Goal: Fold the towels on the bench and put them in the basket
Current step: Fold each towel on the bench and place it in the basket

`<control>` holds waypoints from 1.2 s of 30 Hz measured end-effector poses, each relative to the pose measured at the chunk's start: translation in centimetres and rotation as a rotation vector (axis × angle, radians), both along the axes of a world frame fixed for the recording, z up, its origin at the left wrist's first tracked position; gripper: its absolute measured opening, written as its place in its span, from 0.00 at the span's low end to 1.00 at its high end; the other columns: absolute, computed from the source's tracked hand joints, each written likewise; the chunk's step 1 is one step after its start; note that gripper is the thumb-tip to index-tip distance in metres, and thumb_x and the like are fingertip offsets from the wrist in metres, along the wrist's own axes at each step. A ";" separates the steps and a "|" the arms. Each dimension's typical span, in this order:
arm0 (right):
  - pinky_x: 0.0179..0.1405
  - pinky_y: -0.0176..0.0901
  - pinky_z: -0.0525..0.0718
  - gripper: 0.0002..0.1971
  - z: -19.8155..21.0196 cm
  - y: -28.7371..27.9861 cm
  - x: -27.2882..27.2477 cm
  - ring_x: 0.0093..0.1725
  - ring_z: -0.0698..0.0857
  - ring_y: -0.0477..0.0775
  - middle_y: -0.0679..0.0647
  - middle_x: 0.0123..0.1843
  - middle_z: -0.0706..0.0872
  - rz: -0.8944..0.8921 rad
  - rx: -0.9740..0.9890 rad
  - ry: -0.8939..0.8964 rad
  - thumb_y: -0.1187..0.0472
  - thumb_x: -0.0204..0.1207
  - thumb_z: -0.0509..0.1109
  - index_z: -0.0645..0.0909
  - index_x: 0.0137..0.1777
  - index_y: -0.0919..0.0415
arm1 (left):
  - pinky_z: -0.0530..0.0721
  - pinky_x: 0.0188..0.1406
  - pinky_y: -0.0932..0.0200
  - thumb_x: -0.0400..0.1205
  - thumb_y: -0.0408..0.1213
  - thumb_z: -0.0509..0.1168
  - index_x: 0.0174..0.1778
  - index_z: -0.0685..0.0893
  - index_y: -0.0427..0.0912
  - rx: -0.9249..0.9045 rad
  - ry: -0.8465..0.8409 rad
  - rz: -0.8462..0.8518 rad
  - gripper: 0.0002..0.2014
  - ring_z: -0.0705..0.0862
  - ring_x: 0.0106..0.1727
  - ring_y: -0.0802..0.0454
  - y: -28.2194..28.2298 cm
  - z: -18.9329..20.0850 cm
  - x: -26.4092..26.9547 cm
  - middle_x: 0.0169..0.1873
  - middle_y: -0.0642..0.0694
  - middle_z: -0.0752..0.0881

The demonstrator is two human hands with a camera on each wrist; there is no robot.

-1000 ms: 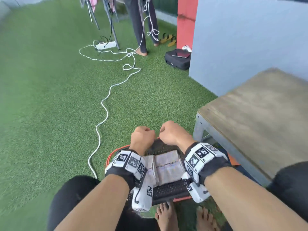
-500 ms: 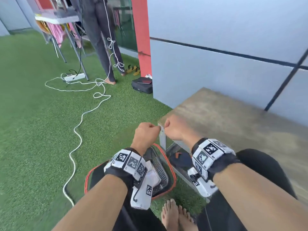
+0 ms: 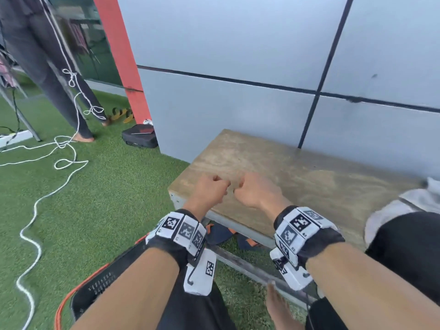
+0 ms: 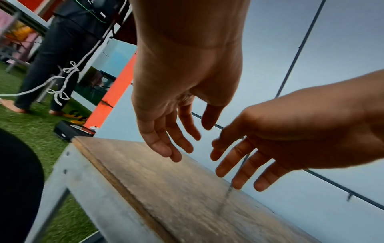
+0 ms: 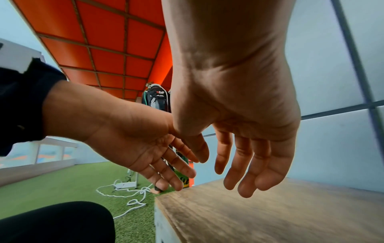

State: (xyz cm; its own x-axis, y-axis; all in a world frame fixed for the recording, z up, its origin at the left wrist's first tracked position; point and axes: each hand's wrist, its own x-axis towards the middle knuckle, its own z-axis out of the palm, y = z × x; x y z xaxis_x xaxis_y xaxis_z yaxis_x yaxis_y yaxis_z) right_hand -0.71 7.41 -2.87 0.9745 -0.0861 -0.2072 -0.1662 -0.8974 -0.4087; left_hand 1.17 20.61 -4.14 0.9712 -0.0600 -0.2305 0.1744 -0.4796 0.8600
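My left hand (image 3: 209, 191) and right hand (image 3: 254, 191) hover side by side just above the left end of the wooden bench (image 3: 309, 182). The left wrist view shows the left hand (image 4: 176, 131) with relaxed, hanging fingers and nothing in them. The right hand (image 5: 239, 148) hangs the same way, empty. A pale grey-white towel (image 3: 404, 203) lies crumpled on the bench at the far right, partly hidden by my knee. The black basket with an orange rim (image 3: 95, 289) stands on the grass at lower left; my left forearm hides its inside.
A grey panelled wall (image 3: 238, 103) backs the bench. On the grass to the left lie a white cable (image 3: 59, 163), a black bag (image 3: 140, 139) and a power strip (image 3: 14, 136); a person (image 3: 47, 67) stands there. Sandals (image 3: 221, 234) lie under the bench.
Both hands have risen from the basket, where they were over a folded towel, and moved right to above the bench end. The view has swung right and up.
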 end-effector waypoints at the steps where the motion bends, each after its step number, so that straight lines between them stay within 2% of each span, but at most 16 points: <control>1: 0.37 0.44 0.75 0.11 0.0 -1.1 -0.3 0.38 0.79 0.58 0.52 0.37 0.78 -0.027 -0.011 0.007 0.54 0.77 0.64 0.70 0.34 0.53 | 0.81 0.33 0.59 0.83 0.36 0.65 0.52 0.87 0.31 -0.004 0.006 -0.046 0.12 0.84 0.34 0.49 -1.1 0.2 0.1 0.47 0.36 0.91; 4: 0.35 0.44 0.72 0.14 -0.3 -4.6 -1.0 0.39 0.77 0.58 0.54 0.40 0.76 -0.123 -0.004 0.033 0.54 0.73 0.63 0.63 0.30 0.51 | 0.84 0.35 0.58 0.83 0.39 0.64 0.52 0.88 0.35 0.035 -0.003 -0.200 0.12 0.87 0.38 0.50 -4.0 0.0 0.2 0.47 0.40 0.91; 6: 0.38 0.46 0.75 0.11 -0.4 -6.7 -2.0 0.39 0.78 0.59 0.56 0.39 0.77 -0.172 0.009 0.051 0.53 0.69 0.62 0.64 0.29 0.52 | 0.88 0.43 0.51 0.83 0.43 0.65 0.48 0.89 0.36 0.089 -0.029 -0.299 0.13 0.90 0.42 0.44 -6.0 -0.5 0.1 0.44 0.40 0.92; 7: 0.39 0.47 0.76 0.10 -0.5 -7.6 -2.6 0.38 0.79 0.59 0.57 0.39 0.77 -0.196 0.013 0.052 0.52 0.66 0.61 0.64 0.29 0.52 | 0.88 0.46 0.49 0.82 0.43 0.65 0.45 0.89 0.35 0.124 -0.052 -0.352 0.14 0.90 0.43 0.41 -7.1 -0.8 0.0 0.42 0.40 0.92; 9: 0.38 0.47 0.75 0.08 -0.8 -9.7 -4.0 0.36 0.78 0.59 0.56 0.36 0.77 -0.258 0.019 0.057 0.50 0.63 0.59 0.65 0.28 0.52 | 0.81 0.42 0.53 0.83 0.42 0.66 0.41 0.87 0.36 0.186 -0.100 -0.467 0.12 0.85 0.38 0.43 -9.6 -1.4 -0.5 0.36 0.40 0.88; 11: 0.35 0.45 0.73 0.10 -1.1 -12.0 -5.6 0.31 0.73 0.56 0.52 0.30 0.73 -0.310 0.035 0.065 0.49 0.64 0.59 0.64 0.28 0.51 | 0.75 0.38 0.55 0.84 0.41 0.66 0.40 0.87 0.36 0.227 -0.141 -0.567 0.13 0.80 0.37 0.45 -12.2 -1.6 -1.3 0.34 0.40 0.83; 13: 0.33 0.43 0.71 0.13 -1.3 -14.6 -7.6 0.28 0.69 0.55 0.50 0.27 0.69 -0.384 0.039 0.052 0.50 0.67 0.60 0.62 0.27 0.51 | 0.76 0.38 0.56 0.85 0.43 0.66 0.45 0.90 0.32 0.252 -0.164 -0.653 0.16 0.82 0.38 0.45 -14.9 -1.9 -2.2 0.35 0.41 0.86; 16: 0.32 0.43 0.72 0.15 -1.7 -18.6 -11.0 0.31 0.74 0.56 0.50 0.26 0.72 -0.542 0.019 0.015 0.55 0.74 0.63 0.66 0.27 0.54 | 0.78 0.39 0.58 0.85 0.45 0.65 0.50 0.90 0.34 0.274 -0.166 -0.778 0.16 0.83 0.38 0.47 -19.0 -2.3 -3.8 0.41 0.39 0.91; 19: 0.44 0.48 0.81 0.10 -2.5 -22.1 -14.4 0.44 0.82 0.61 0.53 0.33 0.79 -0.639 -0.012 0.048 0.57 0.75 0.61 0.71 0.32 0.52 | 0.84 0.49 0.54 0.86 0.45 0.64 0.57 0.87 0.38 0.307 -0.161 -0.922 0.14 0.85 0.47 0.48 -22.5 -3.2 -6.1 0.53 0.39 0.90; 21: 0.62 0.58 0.81 0.11 -3.5 -24.0 -16.2 0.64 0.81 0.67 0.62 0.55 0.84 -0.687 -0.082 0.079 0.55 0.77 0.60 0.80 0.51 0.57 | 0.83 0.55 0.53 0.85 0.43 0.65 0.63 0.84 0.42 0.332 -0.165 -0.999 0.13 0.84 0.58 0.46 -24.5 -4.1 -7.6 0.61 0.44 0.85; 23: 0.72 0.61 0.73 0.23 -4.5 -25.8 -17.8 0.75 0.70 0.71 0.68 0.71 0.73 -0.763 -0.156 0.096 0.55 0.76 0.65 0.72 0.70 0.62 | 0.78 0.62 0.51 0.84 0.43 0.66 0.68 0.81 0.46 0.389 -0.230 -1.059 0.16 0.78 0.68 0.43 -26.2 -5.3 -8.9 0.68 0.44 0.79; 25: 0.70 0.62 0.71 0.27 -5.5 -27.4 -19.4 0.73 0.67 0.72 0.68 0.71 0.67 -0.844 -0.207 0.046 0.55 0.74 0.68 0.68 0.71 0.65 | 0.75 0.69 0.44 0.84 0.43 0.66 0.73 0.76 0.51 0.466 -0.317 -1.083 0.21 0.69 0.74 0.40 -27.6 -6.5 -10.0 0.74 0.44 0.73; 28: 0.55 0.63 0.79 0.22 -6.8 -30.1 -21.7 0.66 0.72 0.72 0.71 0.67 0.70 -0.912 -0.401 -0.070 0.60 0.72 0.70 0.72 0.63 0.68 | 0.75 0.69 0.41 0.82 0.40 0.65 0.78 0.68 0.52 0.500 -0.452 -1.079 0.27 0.64 0.74 0.40 -29.1 -7.5 -11.3 0.77 0.46 0.68; 31: 0.43 0.55 0.77 0.31 -8.1 -32.1 -23.4 0.63 0.75 0.70 0.72 0.66 0.72 -0.932 -0.466 0.097 0.56 0.67 0.74 0.74 0.67 0.70 | 0.71 0.70 0.39 0.82 0.41 0.62 0.80 0.65 0.54 0.555 -0.539 -1.107 0.28 0.66 0.73 0.39 -30.4 -8.3 -12.0 0.77 0.45 0.66; 33: 0.49 0.54 0.78 0.36 -8.9 -33.1 -24.2 0.63 0.77 0.71 0.74 0.67 0.73 -0.964 -0.462 0.194 0.49 0.70 0.71 0.71 0.73 0.71 | 0.71 0.69 0.39 0.83 0.45 0.59 0.80 0.65 0.54 0.602 -0.572 -1.103 0.27 0.66 0.72 0.39 -31.1 -8.7 -12.1 0.76 0.46 0.68; 36: 0.58 0.57 0.81 0.30 -8.9 -34.2 -24.7 0.63 0.79 0.72 0.75 0.68 0.74 -0.957 -0.509 0.224 0.49 0.78 0.65 0.70 0.73 0.69 | 0.72 0.65 0.42 0.83 0.46 0.58 0.78 0.71 0.54 0.609 -0.629 -1.045 0.24 0.69 0.68 0.41 -31.8 -9.1 -11.9 0.72 0.48 0.72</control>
